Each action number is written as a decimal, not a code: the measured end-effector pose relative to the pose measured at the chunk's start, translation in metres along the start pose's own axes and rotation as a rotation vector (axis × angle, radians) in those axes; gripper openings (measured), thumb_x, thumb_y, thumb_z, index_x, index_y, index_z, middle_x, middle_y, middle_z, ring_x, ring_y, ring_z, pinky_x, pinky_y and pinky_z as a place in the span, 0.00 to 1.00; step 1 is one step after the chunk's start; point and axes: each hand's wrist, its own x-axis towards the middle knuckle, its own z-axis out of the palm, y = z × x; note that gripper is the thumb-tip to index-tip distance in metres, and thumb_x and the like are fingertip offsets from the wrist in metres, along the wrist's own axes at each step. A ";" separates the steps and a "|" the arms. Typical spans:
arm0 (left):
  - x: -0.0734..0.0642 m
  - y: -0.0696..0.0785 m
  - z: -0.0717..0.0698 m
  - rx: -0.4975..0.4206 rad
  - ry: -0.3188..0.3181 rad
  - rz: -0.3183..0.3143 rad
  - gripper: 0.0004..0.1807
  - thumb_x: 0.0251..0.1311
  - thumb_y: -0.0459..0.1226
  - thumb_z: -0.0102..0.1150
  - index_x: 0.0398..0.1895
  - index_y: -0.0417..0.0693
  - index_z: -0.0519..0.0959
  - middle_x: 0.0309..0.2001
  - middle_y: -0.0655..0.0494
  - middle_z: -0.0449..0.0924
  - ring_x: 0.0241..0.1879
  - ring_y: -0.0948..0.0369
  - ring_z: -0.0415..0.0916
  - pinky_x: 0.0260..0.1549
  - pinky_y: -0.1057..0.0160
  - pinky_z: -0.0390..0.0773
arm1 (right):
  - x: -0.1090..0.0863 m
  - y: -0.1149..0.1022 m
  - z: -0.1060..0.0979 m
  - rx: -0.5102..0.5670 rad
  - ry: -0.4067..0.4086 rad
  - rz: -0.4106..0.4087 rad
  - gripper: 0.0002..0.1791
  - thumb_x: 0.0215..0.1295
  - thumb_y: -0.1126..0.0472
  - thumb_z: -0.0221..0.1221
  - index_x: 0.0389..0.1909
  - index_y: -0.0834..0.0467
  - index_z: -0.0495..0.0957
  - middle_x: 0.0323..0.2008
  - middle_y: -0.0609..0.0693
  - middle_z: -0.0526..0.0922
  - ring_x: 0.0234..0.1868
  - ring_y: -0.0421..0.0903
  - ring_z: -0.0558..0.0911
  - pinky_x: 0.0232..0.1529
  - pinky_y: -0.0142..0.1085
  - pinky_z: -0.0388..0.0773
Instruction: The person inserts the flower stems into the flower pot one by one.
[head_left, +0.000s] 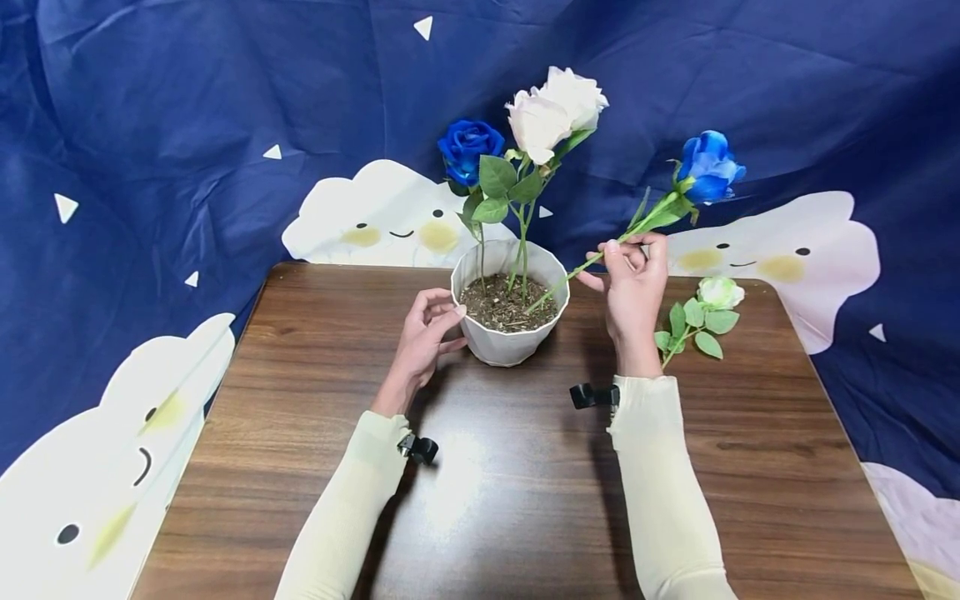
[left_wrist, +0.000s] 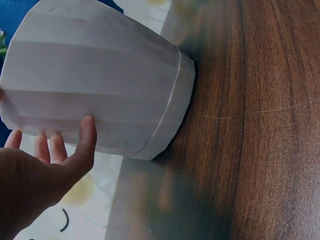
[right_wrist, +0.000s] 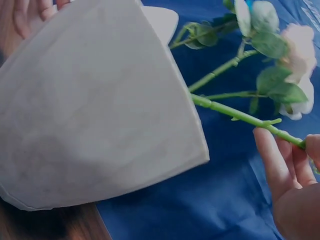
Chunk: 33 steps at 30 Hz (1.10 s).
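Observation:
My right hand (head_left: pixel 633 287) pinches the green stem of a blue rose (head_left: pixel 708 169), which leans to the right with its lower end on the soil inside a white faceted pot (head_left: pixel 506 348). In the right wrist view, thumb and fingers hold that stem (right_wrist: pixel 245 117) just beyond the rim. My left hand (head_left: pixel 423 337) touches the pot's left side, its fingers spread against the outer wall (left_wrist: pixel 100 70). Standing in the soil (head_left: pixel 498 304) are another blue rose (head_left: pixel 470 152) and white roses (head_left: pixel 538 123) with green leaves.
A small white-green rose (head_left: pixel 720 293) lies on the wooden table (head_left: pixel 525 500) at the right, partly behind my right wrist. Behind the table hangs a dark blue cloth (head_left: pixel 225 83) with white cloud faces and triangles.

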 end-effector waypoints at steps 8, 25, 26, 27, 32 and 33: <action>0.001 0.000 0.000 -0.003 -0.006 -0.003 0.26 0.64 0.30 0.62 0.63 0.39 0.66 0.46 0.53 0.70 0.43 0.62 0.74 0.54 0.30 0.78 | -0.005 0.009 0.014 -0.155 -0.057 -0.033 0.12 0.71 0.73 0.56 0.44 0.56 0.66 0.37 0.57 0.74 0.38 0.53 0.84 0.29 0.39 0.90; 0.001 0.001 0.001 -0.011 -0.002 -0.007 0.22 0.64 0.29 0.63 0.59 0.45 0.69 0.46 0.52 0.71 0.43 0.61 0.74 0.53 0.32 0.80 | -0.014 0.020 0.034 -0.240 -0.166 -0.098 0.10 0.71 0.74 0.56 0.47 0.60 0.68 0.36 0.55 0.77 0.38 0.46 0.85 0.34 0.35 0.90; 0.001 0.001 0.001 -0.011 -0.003 -0.008 0.22 0.64 0.29 0.63 0.60 0.44 0.69 0.46 0.52 0.71 0.43 0.61 0.74 0.53 0.32 0.79 | -0.015 0.020 0.035 -0.245 -0.172 -0.097 0.10 0.71 0.74 0.56 0.47 0.60 0.68 0.36 0.55 0.77 0.38 0.47 0.85 0.34 0.35 0.90; 0.001 0.001 0.001 -0.010 -0.003 -0.009 0.23 0.64 0.29 0.63 0.60 0.44 0.68 0.46 0.52 0.71 0.43 0.61 0.74 0.53 0.32 0.79 | -0.015 0.020 0.037 -0.251 -0.176 -0.095 0.10 0.71 0.74 0.56 0.48 0.61 0.68 0.36 0.54 0.77 0.38 0.48 0.85 0.34 0.35 0.90; 0.000 0.001 0.001 -0.007 0.000 -0.010 0.22 0.64 0.29 0.63 0.60 0.45 0.69 0.46 0.53 0.70 0.43 0.61 0.74 0.53 0.32 0.79 | -0.019 0.023 0.044 -0.295 -0.198 -0.077 0.10 0.71 0.73 0.57 0.48 0.65 0.68 0.37 0.56 0.77 0.40 0.53 0.83 0.34 0.35 0.90; 0.000 0.001 0.001 -0.008 0.000 -0.010 0.22 0.64 0.29 0.63 0.59 0.45 0.69 0.46 0.53 0.71 0.43 0.61 0.74 0.53 0.32 0.79 | -0.020 0.024 0.046 -0.309 -0.205 -0.078 0.10 0.71 0.73 0.57 0.48 0.66 0.68 0.38 0.57 0.77 0.40 0.53 0.83 0.34 0.35 0.90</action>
